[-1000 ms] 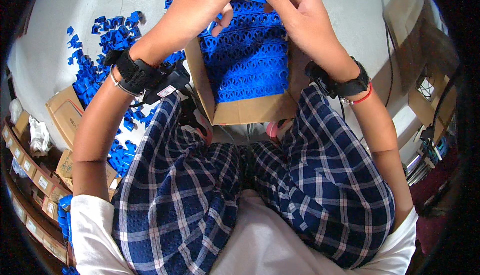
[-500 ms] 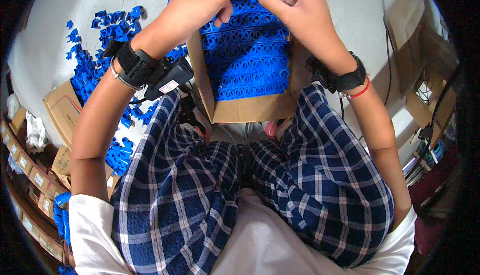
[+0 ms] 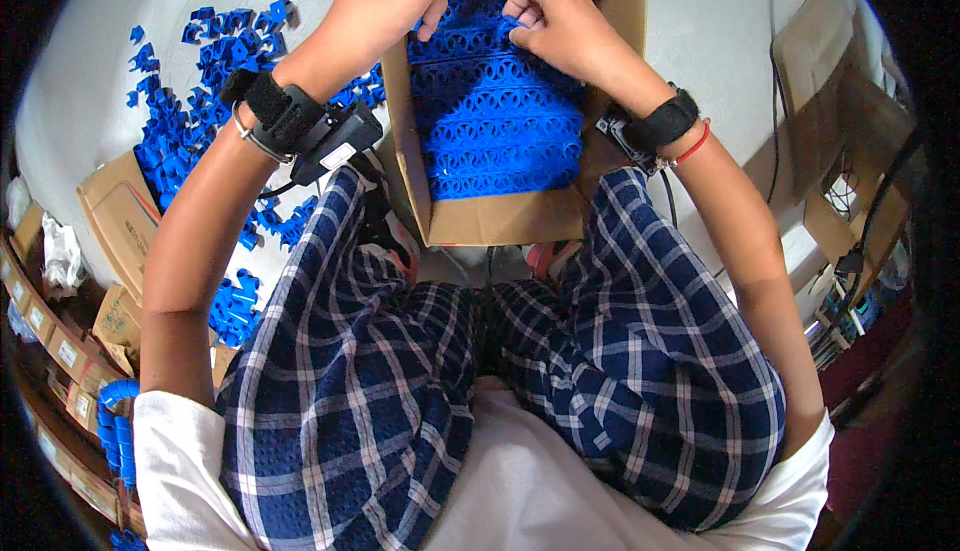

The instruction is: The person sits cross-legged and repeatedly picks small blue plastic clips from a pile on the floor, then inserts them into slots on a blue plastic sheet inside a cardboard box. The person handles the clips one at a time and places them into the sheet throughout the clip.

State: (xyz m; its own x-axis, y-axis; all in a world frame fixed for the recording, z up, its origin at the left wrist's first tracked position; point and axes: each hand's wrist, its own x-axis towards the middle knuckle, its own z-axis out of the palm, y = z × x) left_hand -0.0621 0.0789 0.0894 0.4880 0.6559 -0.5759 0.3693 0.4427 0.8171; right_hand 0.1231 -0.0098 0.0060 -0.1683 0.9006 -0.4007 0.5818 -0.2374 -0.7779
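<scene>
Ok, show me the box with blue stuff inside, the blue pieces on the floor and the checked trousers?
Box (image 3: 505, 221), head view: its near cardboard wall.
Blue pieces (image 3: 172, 153), head view: thick part of the heap.
Checked trousers (image 3: 350, 391), head view: the left leg.

Parts (image 3: 500, 141) are blue, carton (image 3: 505, 222) brown, trousers (image 3: 350, 381) navy-and-white plaid.

Small brown cartons (image 3: 70, 355) in a row at far left, white plastic bag (image 3: 62, 259) nearby, cardboard panel (image 3: 815, 46) right
</scene>
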